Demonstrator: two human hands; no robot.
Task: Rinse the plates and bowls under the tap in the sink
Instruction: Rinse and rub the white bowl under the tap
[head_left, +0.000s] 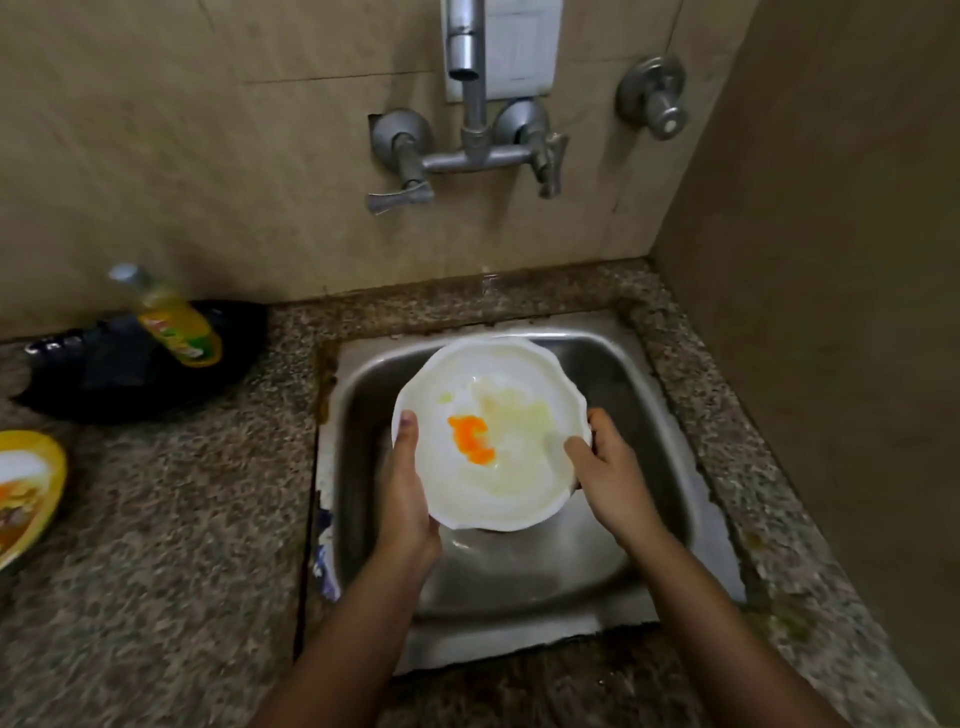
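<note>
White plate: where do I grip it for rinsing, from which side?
Grip the white plate by its rim, from left and right, where the left hand and right hand hold it, thumbs on top. It is wide and shallow, and rim grips probably leave the orange residue mid-plate exposed.

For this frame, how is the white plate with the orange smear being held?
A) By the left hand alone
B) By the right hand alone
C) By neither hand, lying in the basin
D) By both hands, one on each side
D: the left hand grips the left rim of the white plate and the right hand grips its right rim, over the sink.
</note>
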